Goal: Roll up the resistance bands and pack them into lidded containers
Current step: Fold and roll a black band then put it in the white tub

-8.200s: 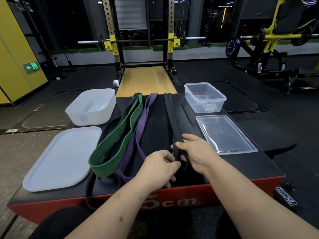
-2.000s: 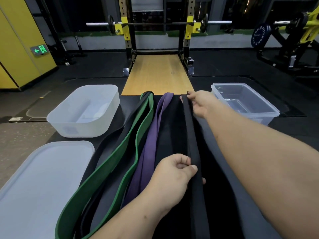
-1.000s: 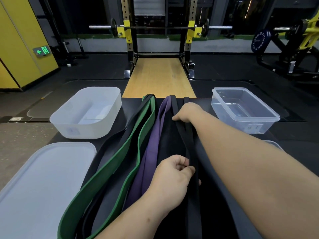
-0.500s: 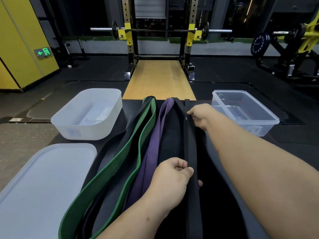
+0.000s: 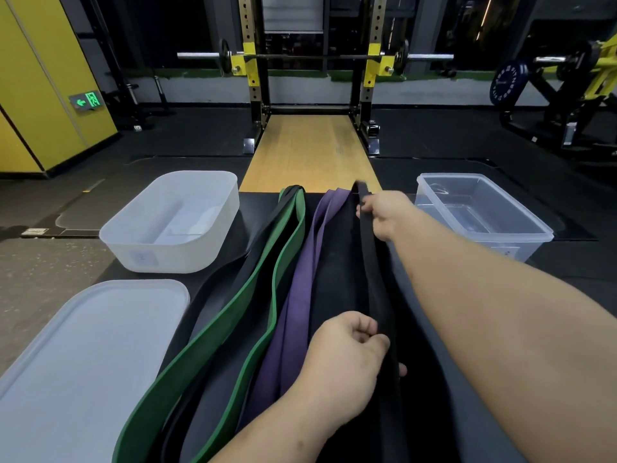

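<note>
The black band (image 5: 372, 279) looks limp, rubbery and light. The left hand (image 5: 347, 359) pinches it at lower centre; the right hand (image 5: 387, 213) grips its far end, likely the best place to start rolling.

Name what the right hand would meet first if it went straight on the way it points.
Probably the far end of the purple rubber band, just left of the black rubber band the right hand grips; depth is unclear.

Bands (image 5: 302, 279) between left tub (image 5: 160, 259), right tub (image 5: 484, 233)
</note>
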Action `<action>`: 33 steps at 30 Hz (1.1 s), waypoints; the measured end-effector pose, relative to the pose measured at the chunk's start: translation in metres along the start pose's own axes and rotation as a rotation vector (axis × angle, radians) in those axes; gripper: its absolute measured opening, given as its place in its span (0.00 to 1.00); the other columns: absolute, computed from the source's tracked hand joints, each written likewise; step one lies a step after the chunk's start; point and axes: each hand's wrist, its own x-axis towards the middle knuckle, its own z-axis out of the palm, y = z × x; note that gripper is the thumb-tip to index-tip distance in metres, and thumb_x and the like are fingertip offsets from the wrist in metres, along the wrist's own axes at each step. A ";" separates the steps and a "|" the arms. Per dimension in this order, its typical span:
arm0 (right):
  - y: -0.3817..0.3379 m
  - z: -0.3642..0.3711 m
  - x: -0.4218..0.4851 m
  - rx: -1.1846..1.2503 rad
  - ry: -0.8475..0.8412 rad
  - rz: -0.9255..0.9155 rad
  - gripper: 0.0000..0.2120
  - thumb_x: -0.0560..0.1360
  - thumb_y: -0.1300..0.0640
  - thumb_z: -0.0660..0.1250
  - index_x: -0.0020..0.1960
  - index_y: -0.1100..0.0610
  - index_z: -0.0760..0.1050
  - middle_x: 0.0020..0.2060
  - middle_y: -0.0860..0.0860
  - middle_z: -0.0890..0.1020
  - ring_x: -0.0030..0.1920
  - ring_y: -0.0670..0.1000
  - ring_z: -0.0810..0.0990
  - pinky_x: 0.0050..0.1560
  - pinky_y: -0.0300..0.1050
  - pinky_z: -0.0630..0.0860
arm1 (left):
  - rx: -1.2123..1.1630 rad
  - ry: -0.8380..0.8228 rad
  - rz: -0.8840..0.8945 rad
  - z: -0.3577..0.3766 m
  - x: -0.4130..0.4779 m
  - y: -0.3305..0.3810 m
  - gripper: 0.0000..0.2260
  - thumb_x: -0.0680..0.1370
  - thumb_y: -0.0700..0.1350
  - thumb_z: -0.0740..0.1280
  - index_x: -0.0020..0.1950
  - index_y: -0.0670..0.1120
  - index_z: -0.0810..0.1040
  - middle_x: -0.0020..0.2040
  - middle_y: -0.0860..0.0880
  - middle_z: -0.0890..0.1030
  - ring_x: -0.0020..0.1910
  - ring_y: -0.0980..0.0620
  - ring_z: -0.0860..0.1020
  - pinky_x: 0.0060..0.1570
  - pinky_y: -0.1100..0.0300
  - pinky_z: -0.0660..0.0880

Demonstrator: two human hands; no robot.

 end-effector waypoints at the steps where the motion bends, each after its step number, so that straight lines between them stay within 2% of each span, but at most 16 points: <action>1: 0.005 -0.002 0.002 -0.010 0.029 0.040 0.13 0.75 0.75 0.58 0.45 0.61 0.77 0.45 0.57 0.77 0.44 0.55 0.77 0.48 0.46 0.79 | 0.015 -0.007 -0.001 0.000 0.000 0.000 0.05 0.83 0.40 0.67 0.58 0.40 0.77 0.50 0.35 0.85 0.39 0.49 0.87 0.44 0.53 0.83; 3: 0.009 -0.007 0.006 0.033 0.089 0.033 0.11 0.75 0.75 0.60 0.47 0.62 0.77 0.46 0.57 0.77 0.46 0.55 0.76 0.50 0.48 0.77 | -0.012 -0.006 0.002 -0.001 0.001 -0.003 0.06 0.83 0.39 0.66 0.58 0.38 0.77 0.50 0.34 0.84 0.39 0.48 0.87 0.44 0.52 0.84; 6: 0.005 -0.007 0.002 0.002 0.030 0.041 0.13 0.72 0.75 0.61 0.50 0.62 0.76 0.50 0.58 0.77 0.49 0.57 0.76 0.56 0.50 0.78 | -0.030 -0.003 0.001 -0.002 0.004 -0.004 0.06 0.82 0.39 0.67 0.57 0.37 0.76 0.48 0.33 0.84 0.39 0.46 0.87 0.44 0.50 0.84; 9: -0.004 -0.008 0.001 0.106 0.017 -0.055 0.14 0.70 0.77 0.60 0.44 0.62 0.78 0.45 0.58 0.78 0.47 0.56 0.77 0.51 0.47 0.79 | -0.045 -0.011 0.005 -0.003 0.005 -0.006 0.07 0.83 0.39 0.66 0.58 0.36 0.77 0.47 0.33 0.85 0.37 0.47 0.86 0.40 0.53 0.84; 11: -0.005 -0.010 0.005 0.104 0.072 -0.076 0.15 0.65 0.73 0.65 0.46 0.59 0.80 0.52 0.58 0.81 0.55 0.59 0.79 0.57 0.50 0.79 | -0.052 -0.017 0.007 -0.004 0.005 -0.005 0.07 0.83 0.39 0.66 0.58 0.36 0.76 0.45 0.35 0.85 0.37 0.47 0.86 0.39 0.54 0.84; 13: 0.007 -0.018 0.018 0.020 0.063 -0.036 0.19 0.64 0.73 0.66 0.50 0.57 0.81 0.62 0.60 0.79 0.65 0.61 0.78 0.68 0.56 0.75 | -0.057 -0.016 0.003 -0.004 0.004 -0.005 0.07 0.83 0.38 0.66 0.58 0.36 0.76 0.47 0.34 0.85 0.39 0.46 0.87 0.39 0.54 0.84; 15: 0.015 -0.019 0.013 -0.032 0.052 0.029 0.19 0.65 0.74 0.65 0.51 0.58 0.80 0.64 0.60 0.79 0.67 0.61 0.77 0.71 0.57 0.73 | -0.050 -0.019 0.003 -0.003 0.003 -0.005 0.07 0.83 0.38 0.66 0.59 0.36 0.76 0.50 0.33 0.84 0.38 0.47 0.87 0.39 0.55 0.84; 17: 0.015 -0.017 0.002 -0.033 0.069 0.032 0.17 0.68 0.75 0.65 0.51 0.58 0.80 0.62 0.61 0.79 0.64 0.60 0.79 0.70 0.55 0.75 | -0.044 -0.025 0.005 -0.003 0.001 -0.004 0.08 0.83 0.38 0.66 0.60 0.35 0.76 0.51 0.33 0.84 0.37 0.49 0.86 0.39 0.57 0.84; 20: 0.013 -0.019 -0.006 -0.020 0.087 0.011 0.18 0.73 0.75 0.62 0.53 0.57 0.80 0.61 0.61 0.80 0.61 0.59 0.81 0.67 0.54 0.78 | -0.042 -0.032 0.015 -0.005 0.000 -0.004 0.08 0.83 0.39 0.66 0.60 0.36 0.76 0.47 0.36 0.86 0.40 0.47 0.87 0.41 0.56 0.84; 23: 0.011 -0.024 -0.020 -0.013 0.066 0.014 0.15 0.74 0.75 0.63 0.51 0.58 0.80 0.61 0.61 0.80 0.60 0.59 0.82 0.63 0.52 0.81 | -0.043 -0.048 0.019 -0.004 -0.002 -0.003 0.08 0.83 0.39 0.65 0.61 0.36 0.76 0.44 0.38 0.86 0.42 0.47 0.87 0.41 0.57 0.84; 28: 0.015 -0.035 -0.063 -0.073 0.040 0.035 0.12 0.75 0.74 0.66 0.49 0.59 0.77 0.60 0.61 0.80 0.58 0.57 0.83 0.58 0.48 0.83 | -0.105 -0.074 0.020 0.000 -0.009 -0.002 0.10 0.84 0.38 0.64 0.62 0.33 0.74 0.44 0.35 0.86 0.38 0.47 0.85 0.39 0.56 0.83; 33: 0.020 -0.047 -0.139 -0.210 -0.014 0.075 0.10 0.75 0.72 0.67 0.50 0.59 0.75 0.54 0.60 0.80 0.54 0.57 0.83 0.46 0.47 0.81 | -0.136 -0.075 0.030 0.002 -0.020 -0.001 0.10 0.82 0.34 0.63 0.61 0.30 0.75 0.41 0.38 0.84 0.35 0.48 0.84 0.40 0.56 0.83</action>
